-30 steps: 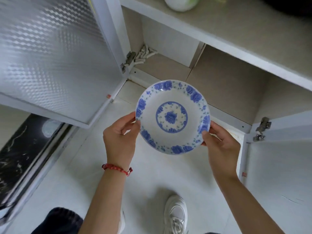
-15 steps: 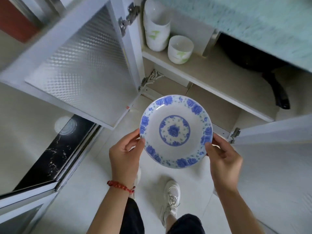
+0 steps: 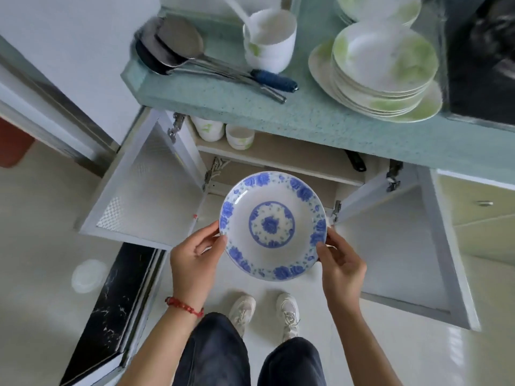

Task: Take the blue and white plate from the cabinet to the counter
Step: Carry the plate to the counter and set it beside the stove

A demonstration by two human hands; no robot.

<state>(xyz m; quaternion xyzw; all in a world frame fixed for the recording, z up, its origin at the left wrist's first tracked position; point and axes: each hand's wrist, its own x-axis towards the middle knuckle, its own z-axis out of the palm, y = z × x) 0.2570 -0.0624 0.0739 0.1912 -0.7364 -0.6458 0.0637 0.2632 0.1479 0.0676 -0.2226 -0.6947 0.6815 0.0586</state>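
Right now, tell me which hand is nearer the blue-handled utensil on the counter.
Left. The left hand sits below and left of the blue-handled utensil; the right hand is below and further right.

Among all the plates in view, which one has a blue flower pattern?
The plate held between the left hand and right hand. The stacked plates on the counter have green markings.

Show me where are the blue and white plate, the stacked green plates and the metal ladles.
blue and white plate (image 3: pixel 271 225): head view, centre flower.
stacked green plates (image 3: pixel 384 59): head view, top plate's inside.
metal ladles (image 3: pixel 181 41): head view, upper bowl.
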